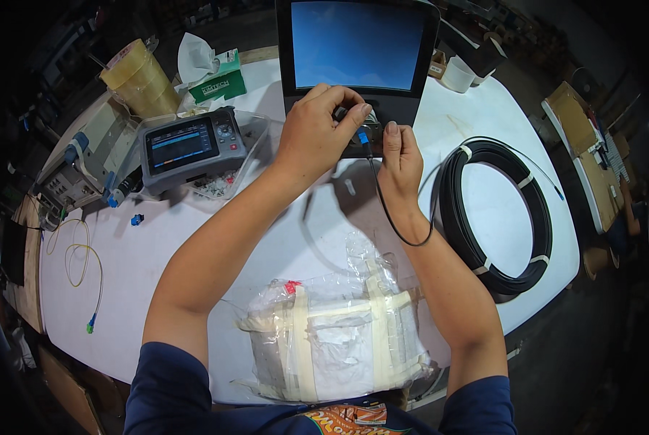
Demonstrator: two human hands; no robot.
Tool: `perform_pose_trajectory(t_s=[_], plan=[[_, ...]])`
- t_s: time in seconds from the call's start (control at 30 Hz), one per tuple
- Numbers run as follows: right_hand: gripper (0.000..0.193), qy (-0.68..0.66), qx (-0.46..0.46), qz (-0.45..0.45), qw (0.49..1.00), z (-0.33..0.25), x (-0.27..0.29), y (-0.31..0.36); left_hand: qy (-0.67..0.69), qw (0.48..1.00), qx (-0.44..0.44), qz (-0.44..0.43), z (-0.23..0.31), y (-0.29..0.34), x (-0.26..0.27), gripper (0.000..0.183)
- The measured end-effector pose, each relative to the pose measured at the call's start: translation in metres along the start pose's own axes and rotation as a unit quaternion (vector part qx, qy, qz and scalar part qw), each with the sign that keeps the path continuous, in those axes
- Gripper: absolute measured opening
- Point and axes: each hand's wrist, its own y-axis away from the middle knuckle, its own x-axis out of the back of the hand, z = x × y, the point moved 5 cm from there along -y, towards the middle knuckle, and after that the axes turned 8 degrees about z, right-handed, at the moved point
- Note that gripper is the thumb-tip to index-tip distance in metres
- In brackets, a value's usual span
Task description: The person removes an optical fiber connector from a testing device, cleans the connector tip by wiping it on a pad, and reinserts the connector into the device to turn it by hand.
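A blue fibre connector (363, 136) on the end of a black cable (379, 190) stands at the front of a dark device with a lit blue screen (357, 45). Just above the connector, my left hand (321, 119) has thumb and forefinger closed together; what lies between them is hidden. To the connector's right, my right hand (400, 161) is upright with its fingers curled in and thumb raised, its grip hidden from view. From the connector, the cable hangs down, loops over my right wrist and runs toward a large black cable coil (451, 210).
Near me lies a plastic-wrapped white bundle (342, 341). At left are a handheld tester (183, 148), a clear tray (255, 163), tape rolls (139, 76), a green tissue box (219, 80) and a thin yellow fibre cord (85, 250). A white cup (457, 75) stands right of the screen.
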Motion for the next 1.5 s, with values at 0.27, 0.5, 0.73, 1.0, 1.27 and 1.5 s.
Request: perform_pose_trajectory(t_s=[0.27,0.5,0.73,1.0,1.27,1.5], plan=[[0.032,0.006,0.025,0.021,0.999,0.003,0.0,0.0,0.015,1.0,-0.001,0.013,0.004,0.002,-0.001,0.025],[0.029,-0.034,0.04,0.02,0.998,0.005,-0.002,0.001,0.005,1.0,-0.014,0.007,0.002,0.001,0.0,0.023],[0.033,-0.035,0.015,0.019,0.999,0.006,-0.005,0.003,-0.006,1.0,-0.009,0.005,0.001,0.0,0.001,0.026],[0.036,-0.024,-0.018,0.01,1.0,0.008,-0.004,0.003,0.01,1.0,0.006,0.003,0.004,0.002,0.0,0.026],[0.035,-0.013,-0.006,0.015,1.0,0.006,-0.003,0.002,0.003,1.0,-0.009,0.003,0.003,0.001,0.0,0.021],[0.033,-0.003,0.004,0.013,1.0,0.004,-0.003,0.003,0.007,1.0,-0.005,0.012,0.001,0.001,0.0,0.024]])
